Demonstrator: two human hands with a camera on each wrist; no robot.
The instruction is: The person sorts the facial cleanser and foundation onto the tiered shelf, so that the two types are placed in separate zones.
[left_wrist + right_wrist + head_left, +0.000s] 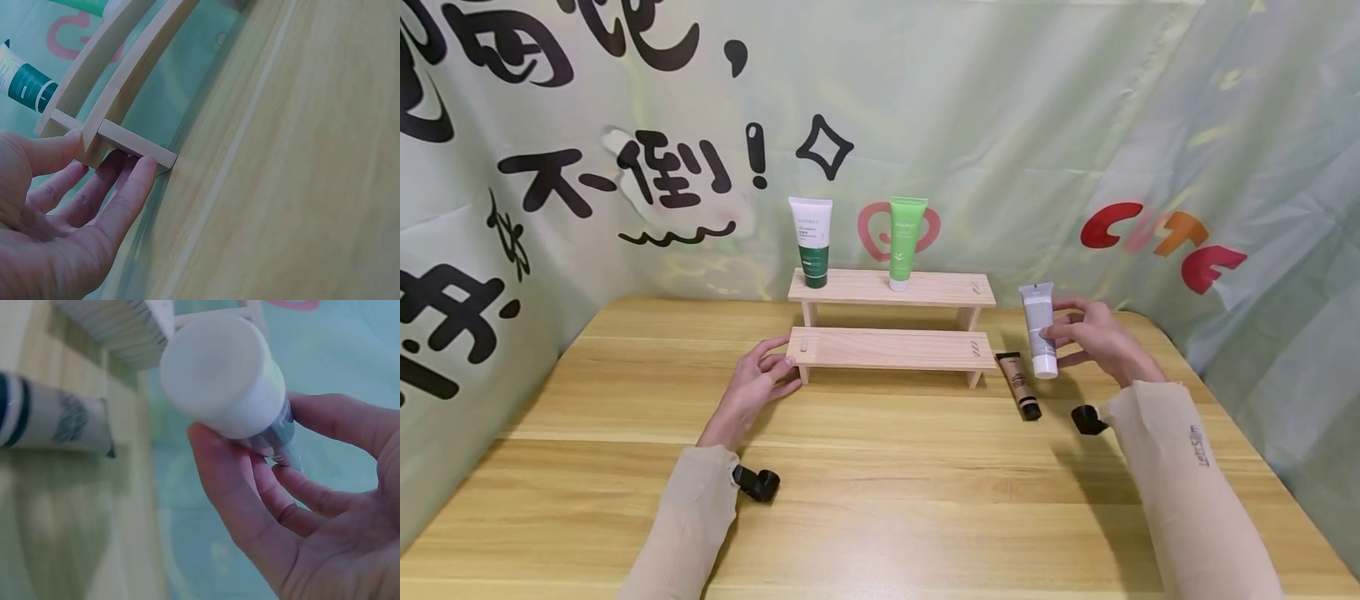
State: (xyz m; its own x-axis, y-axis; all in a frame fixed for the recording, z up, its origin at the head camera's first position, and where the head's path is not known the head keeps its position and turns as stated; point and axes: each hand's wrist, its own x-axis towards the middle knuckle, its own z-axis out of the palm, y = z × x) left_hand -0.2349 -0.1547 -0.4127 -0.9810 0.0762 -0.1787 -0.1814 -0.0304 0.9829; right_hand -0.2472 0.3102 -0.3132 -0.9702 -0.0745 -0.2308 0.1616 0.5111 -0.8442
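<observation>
Fingers of the right hand point(1093, 337) pinch a grey squeeze tube with a white cap point(1040, 331), upright just right of the two-step pale wooden shelf point(891, 347). Left hand point(758, 385) touches the shelf's near-left corner, fingers straight. A tan tube with a black cap point(1018, 385) lies between shelf and grey tube.

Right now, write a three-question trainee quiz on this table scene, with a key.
1. True or false: the right hand holds the grey tube upright, cap down.
2. How many tubes stand on the upper shelf?
3. The left hand touches: A) the brown tube B) the lower shelf C) the green tube

Key: 1 true; 2 two; 3 B.
</observation>
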